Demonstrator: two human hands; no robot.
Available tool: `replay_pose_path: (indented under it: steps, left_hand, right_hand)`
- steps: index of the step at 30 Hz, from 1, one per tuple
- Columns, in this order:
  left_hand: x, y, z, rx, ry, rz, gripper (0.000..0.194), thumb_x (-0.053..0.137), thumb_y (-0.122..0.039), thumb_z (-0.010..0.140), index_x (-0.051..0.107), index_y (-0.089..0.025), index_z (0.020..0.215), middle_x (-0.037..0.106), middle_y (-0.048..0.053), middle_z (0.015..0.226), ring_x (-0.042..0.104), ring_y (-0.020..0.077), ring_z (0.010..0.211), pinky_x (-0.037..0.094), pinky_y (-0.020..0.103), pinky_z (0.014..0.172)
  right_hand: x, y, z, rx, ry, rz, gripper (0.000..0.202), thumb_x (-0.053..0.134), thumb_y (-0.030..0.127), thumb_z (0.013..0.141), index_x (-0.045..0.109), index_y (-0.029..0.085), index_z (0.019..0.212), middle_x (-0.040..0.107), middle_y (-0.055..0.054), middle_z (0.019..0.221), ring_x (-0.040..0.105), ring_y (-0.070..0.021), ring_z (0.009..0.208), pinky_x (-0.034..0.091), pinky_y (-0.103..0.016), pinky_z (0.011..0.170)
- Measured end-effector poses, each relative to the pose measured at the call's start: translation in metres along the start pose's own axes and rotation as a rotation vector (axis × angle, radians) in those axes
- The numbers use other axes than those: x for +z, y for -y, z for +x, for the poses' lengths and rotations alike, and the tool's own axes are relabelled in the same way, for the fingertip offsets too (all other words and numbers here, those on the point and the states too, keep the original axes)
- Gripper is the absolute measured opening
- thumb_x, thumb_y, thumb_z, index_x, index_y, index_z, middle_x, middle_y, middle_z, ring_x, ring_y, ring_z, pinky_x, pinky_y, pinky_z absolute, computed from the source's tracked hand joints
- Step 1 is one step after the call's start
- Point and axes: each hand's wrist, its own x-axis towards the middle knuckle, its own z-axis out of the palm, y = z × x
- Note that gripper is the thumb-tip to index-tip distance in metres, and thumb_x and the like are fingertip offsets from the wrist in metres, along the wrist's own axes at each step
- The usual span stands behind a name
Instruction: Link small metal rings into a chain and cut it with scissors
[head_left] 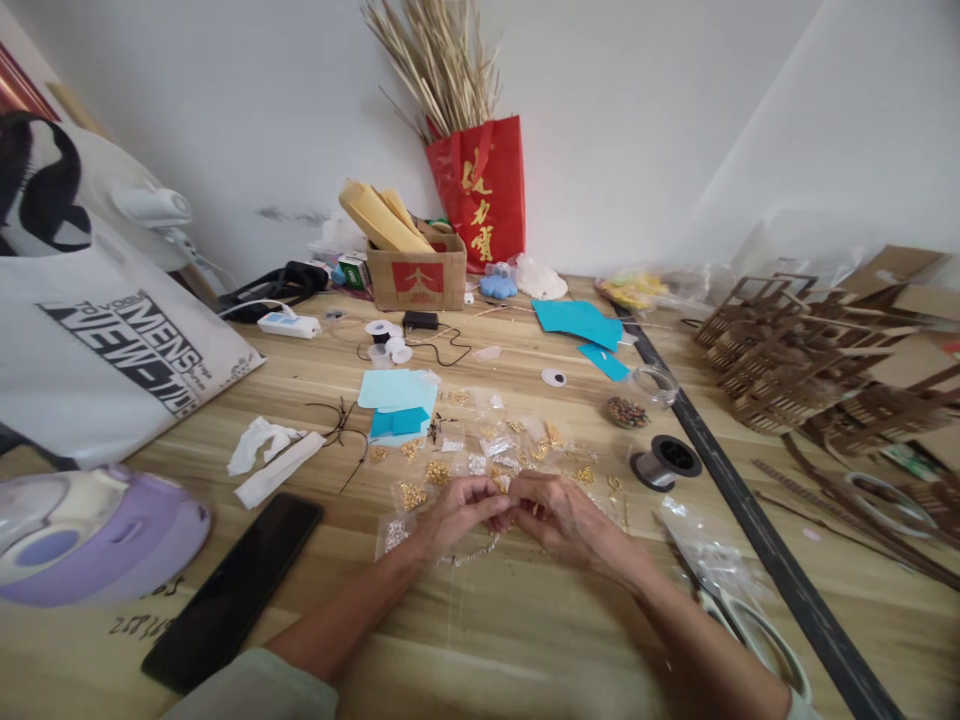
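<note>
Fingertips of my left hand (469, 508) and my right hand (551, 505) meet over the wooden table, both in a pinch. What sits between them is too small and covered to make out. Just below the left hand, a thin silvery chain (478, 552) trails on the table; whether it reaches my fingers is hidden. Around and beyond the hands lie several small clear bags, some with gold-coloured pieces (437, 472), one with silvery pieces (395, 535) by my left wrist. A gold-coloured ring (615, 483) is to the right of my right hand.
Scissors (739, 620) and a wire spool (666, 462) lie right; a jar of beads (628, 410) stands behind. At left are a black phone (234, 590) and a purple-white device (105, 535). Blue sheets (577, 322), a carton (418, 280) and a red bag (484, 190) stand back.
</note>
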Motion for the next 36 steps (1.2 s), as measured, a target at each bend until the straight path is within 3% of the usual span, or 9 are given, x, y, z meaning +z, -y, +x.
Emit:
replay_pose_path:
  steps: [16, 26, 36]
  left_hand:
    - [-0.0025, 0.0053, 0.0017, 0.019, 0.011, -0.072, 0.027, 0.075, -0.036, 0.069, 0.062, -0.012, 0.068, 0.066, 0.003, 0.06, 0.059, 0.0132, 0.058, 0.046, 0.025, 0.061]
    - [-0.0008, 0.0014, 0.0013, 0.076, -0.15, 0.129, 0.022, 0.076, -0.032, 0.065, 0.068, -0.013, 0.063, 0.065, 0.003, 0.06, 0.058, 0.014, 0.059, 0.044, 0.024, 0.059]
    - [-0.0008, 0.0085, 0.0009, 0.152, -0.199, 0.291, 0.013, 0.07, -0.026, 0.072, 0.072, -0.013, 0.067, 0.068, 0.004, 0.063, 0.058, 0.0153, 0.06, 0.043, 0.024, 0.058]
  right_hand:
    - [-0.0007, -0.0041, 0.0016, -0.005, -0.013, 0.008, 0.019, 0.049, 0.01, 0.085, 0.062, 0.017, 0.073, 0.064, -0.002, 0.073, 0.055, -0.0121, 0.062, 0.037, -0.021, 0.058]
    - [0.0016, -0.0046, 0.0011, 0.018, -0.062, -0.067, 0.018, 0.05, 0.01, 0.086, 0.057, 0.016, 0.07, 0.057, -0.001, 0.07, 0.05, -0.0112, 0.059, 0.031, -0.022, 0.055]
    - [0.0046, -0.0067, 0.0018, 0.023, -0.067, -0.154, 0.018, 0.05, 0.01, 0.086, 0.053, 0.017, 0.07, 0.054, -0.001, 0.07, 0.047, -0.011, 0.058, 0.028, -0.023, 0.054]
